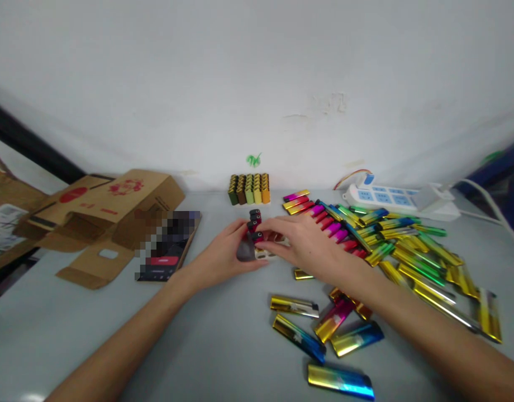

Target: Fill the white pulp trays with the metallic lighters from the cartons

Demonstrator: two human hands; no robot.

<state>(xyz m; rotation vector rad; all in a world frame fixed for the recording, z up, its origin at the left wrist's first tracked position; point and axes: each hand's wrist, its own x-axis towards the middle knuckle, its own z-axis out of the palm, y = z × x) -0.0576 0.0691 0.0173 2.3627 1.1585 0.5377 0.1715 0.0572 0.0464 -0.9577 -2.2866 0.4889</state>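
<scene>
In front of me, a small white tray (263,254) stands on the grey table, mostly covered by my hands. Several dark-topped red lighters (254,216) stand upright in it. My left hand (223,245) is curved around the tray's left side, fingers behind and thumb in front. With thumb and fingers closed, my right hand (301,237) pinches a red lighter (257,237) at the tray's near side; its lower end is hidden. Beside my right forearm lie loose shiny lighters, among them a gold-and-blue lighter (339,381).
By the wall stands a block of upright lighters (249,191) in coloured rows. A large pile of shiny lighters (424,251) covers the right side, before a white power strip (382,196). An open cardboard box (127,195) and a phone-like flat screen (169,251) lie left.
</scene>
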